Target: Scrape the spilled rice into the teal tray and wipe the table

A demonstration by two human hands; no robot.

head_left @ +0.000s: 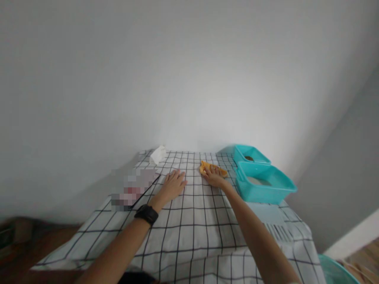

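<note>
My left hand (174, 183) lies flat on the white tablecloth (183, 232) with black checks, its fingers spread and nothing in it; a black watch (147, 214) is on that wrist. On the far right part of the cloth-covered table, my right hand (213, 176) holds a folded yellow cloth (204, 165) down against the surface. The fingers rest over the yellow cloth and hide part of it. To the left of my left hand is a flat, dark-edged item (142, 185) with a blurred-out face.
A crumpled white tissue (158, 155) lies near the wall at the back left. Two turquoise plastic trays (257, 193) stand to the right of my right hand. In front of them is a pale slotted scoop (276, 227). A turquoise bin (337, 270) stands below the table's right edge.
</note>
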